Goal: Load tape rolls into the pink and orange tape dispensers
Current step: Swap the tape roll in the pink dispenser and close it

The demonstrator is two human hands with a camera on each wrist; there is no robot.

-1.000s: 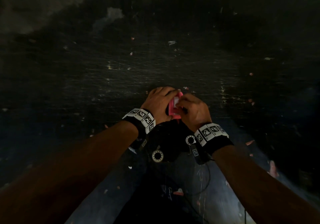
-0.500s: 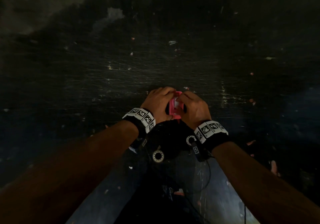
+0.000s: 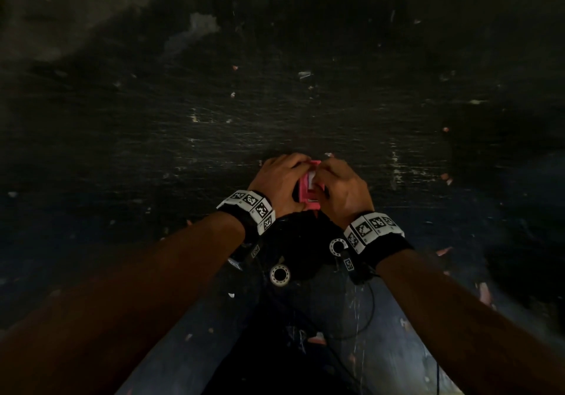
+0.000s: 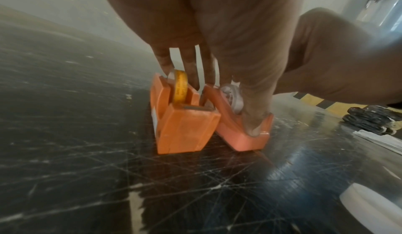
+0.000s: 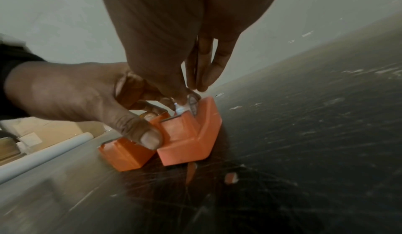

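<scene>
Both hands together on pink dispenser (image 3: 309, 191), sitting on scratched dark table (image 3: 305, 113). Left hand (image 3: 276, 185) steadies it: thumb (image 4: 253, 117) pressed on front end, fingers over the top. Right hand (image 3: 344, 191) pinches clear tape roll (image 5: 185, 106) w/ thumb & fingertips, roll partly in the slot. Orange dispenser (image 4: 182, 117) just beside on the left, touching, yellow roll (image 4: 180, 87) seated in it. Small pink scraps (image 5: 230, 177) on table nearby.

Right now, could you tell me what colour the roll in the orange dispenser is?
Yellow roll in the orange dispenser; left wrist view shows it best.
</scene>
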